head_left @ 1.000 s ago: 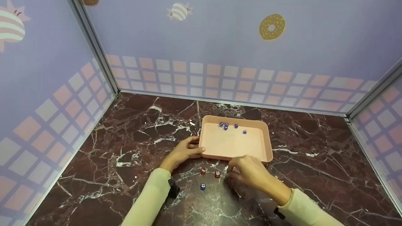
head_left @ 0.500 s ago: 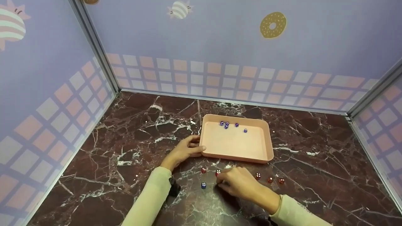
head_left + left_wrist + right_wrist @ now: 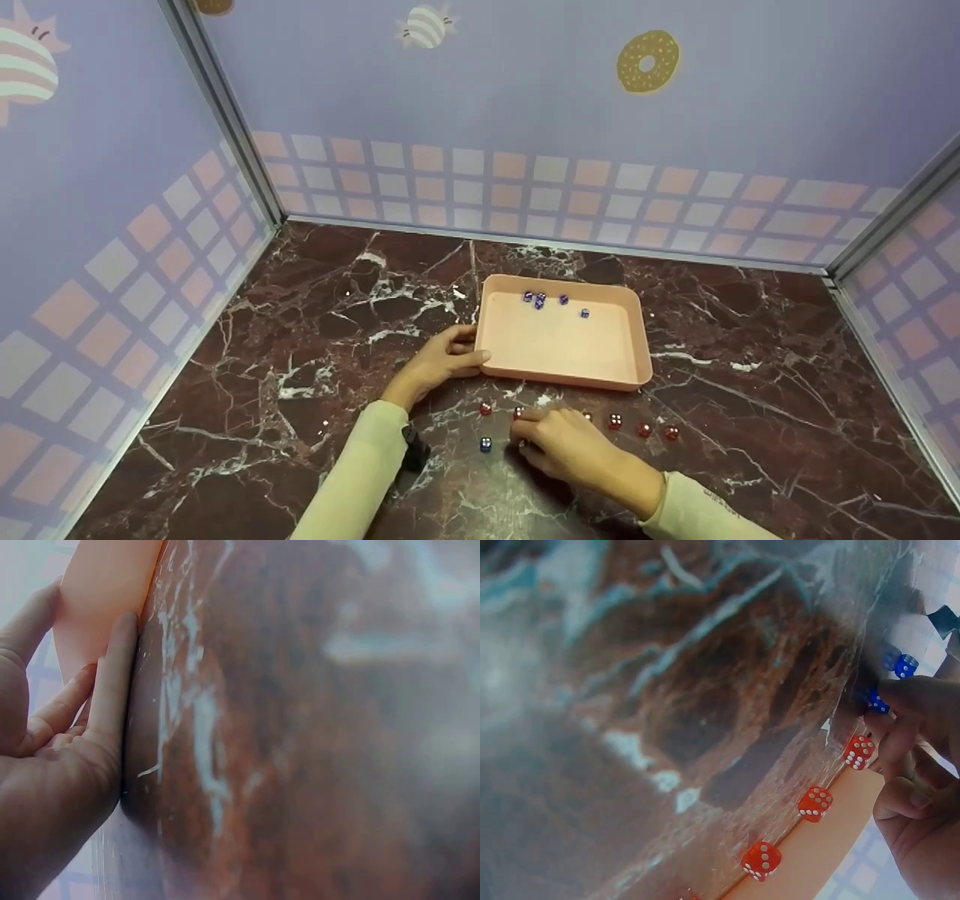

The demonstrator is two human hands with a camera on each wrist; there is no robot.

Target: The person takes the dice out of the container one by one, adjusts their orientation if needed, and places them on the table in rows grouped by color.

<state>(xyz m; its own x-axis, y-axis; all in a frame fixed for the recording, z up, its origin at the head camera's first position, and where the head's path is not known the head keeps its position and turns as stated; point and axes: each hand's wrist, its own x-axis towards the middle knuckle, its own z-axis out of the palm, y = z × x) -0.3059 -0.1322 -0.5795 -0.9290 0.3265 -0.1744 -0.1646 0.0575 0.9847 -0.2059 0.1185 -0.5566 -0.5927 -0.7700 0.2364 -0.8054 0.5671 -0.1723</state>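
Observation:
My left hand (image 3: 442, 361) holds the left side of a peach tray (image 3: 646, 352), the thumb at the near left corner and the other fingers along the outer wall. Several purple-blue dice lie inside the tray near its far wall. In front of the tray, my right hand (image 3: 568, 448) is low over the tabletop. Its thumb and finger pinch a small blue die (image 3: 877, 700), mostly hidden in the head view. Another blue die (image 3: 486, 444) sits just left of these fingertips. A red die (image 3: 519, 412) shows right behind them, partly covered by the hand.
Red dice stand in a loose row before the tray, from one red die (image 3: 485, 409) at the left to another red die (image 3: 672, 433) at the right. The dark marbled tabletop (image 3: 360, 450) ends at patterned panels (image 3: 555, 187) on the back and sides.
My right hand has moved left and nearer the body, away from the tray's front edge, uncovering red dice at the right. The left hand and tray have kept their place.

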